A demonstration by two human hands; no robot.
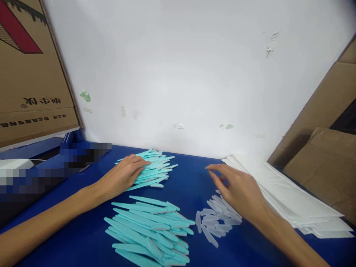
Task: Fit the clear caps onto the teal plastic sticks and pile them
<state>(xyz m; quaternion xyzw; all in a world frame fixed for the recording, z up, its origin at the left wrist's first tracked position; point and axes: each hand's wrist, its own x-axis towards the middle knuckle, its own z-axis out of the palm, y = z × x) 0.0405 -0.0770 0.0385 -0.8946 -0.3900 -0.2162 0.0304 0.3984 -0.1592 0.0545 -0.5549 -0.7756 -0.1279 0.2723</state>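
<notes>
My left hand [129, 170] lies on the left side of the far pile of slim teal eyebrow razors [160, 165]. Its fingers are curled close together against the razors, and what is between them is hidden. A nearer pile of teal eyebrow razors [150, 226], their tapered handles pointing left, lies on the blue table below that hand. My right hand [236, 185] hovers beside and above a small heap of translucent plastic caps [217, 218]. The thumb and index finger reach left with a gap between them, and nothing shows in that hand.
The blue table [191, 181] meets a white wall [178, 74]. White plastic bags or sheets [292, 200] are stacked at the right, near a cardboard box [325, 163]. Another printed cardboard box [30, 81] stands at the left. A blurred-out patch covers part of the left edge.
</notes>
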